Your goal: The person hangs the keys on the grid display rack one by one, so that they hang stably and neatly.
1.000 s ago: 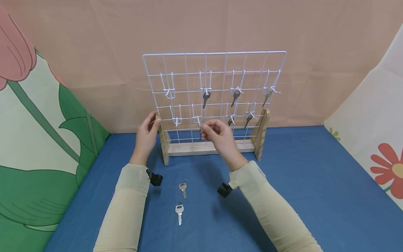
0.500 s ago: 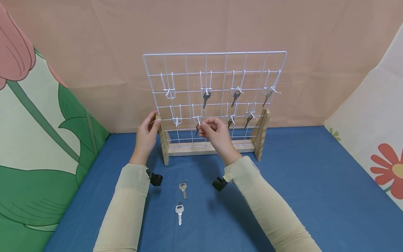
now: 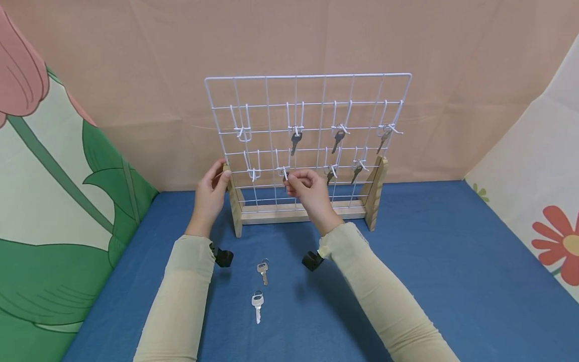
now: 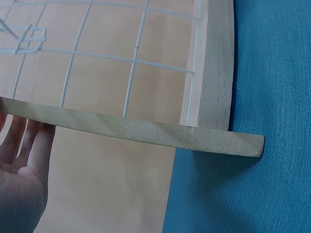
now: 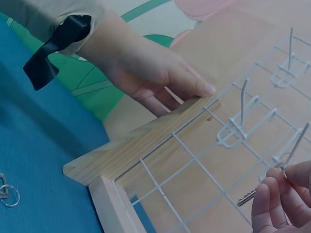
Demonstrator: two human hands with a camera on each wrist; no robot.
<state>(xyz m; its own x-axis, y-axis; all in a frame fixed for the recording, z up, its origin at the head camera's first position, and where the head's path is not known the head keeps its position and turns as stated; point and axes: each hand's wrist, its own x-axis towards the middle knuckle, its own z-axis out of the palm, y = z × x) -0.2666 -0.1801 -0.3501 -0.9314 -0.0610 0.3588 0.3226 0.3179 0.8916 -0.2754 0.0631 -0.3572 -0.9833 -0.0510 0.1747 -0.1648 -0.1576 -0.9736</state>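
Note:
A white wire grid rack (image 3: 309,76) with rows of hooks stands on a wooden base. My left hand (image 3: 209,196) grips the top of its left wooden upright (image 3: 236,211), thumb in front and fingers behind in the left wrist view. My right hand (image 3: 313,195) pinches a small key (image 5: 247,198) at the lower row, by the second hook from the left (image 5: 297,143). The key's ring lies close to that hook's prong in the right wrist view; whether it is over the prong I cannot tell. Fingers partly cover the key's head.
Two silver keys with rings, one nearer (image 3: 258,305) and one farther (image 3: 263,271), lie on the blue cloth (image 3: 429,271). Several keys hang on the rack, such as a dark key (image 3: 296,143). Two left hooks, upper (image 3: 243,133) and lower (image 3: 254,174), bear no key.
My right hand has shifted slightly left with the key, up to the lower hook. The left hand stays on the upright.

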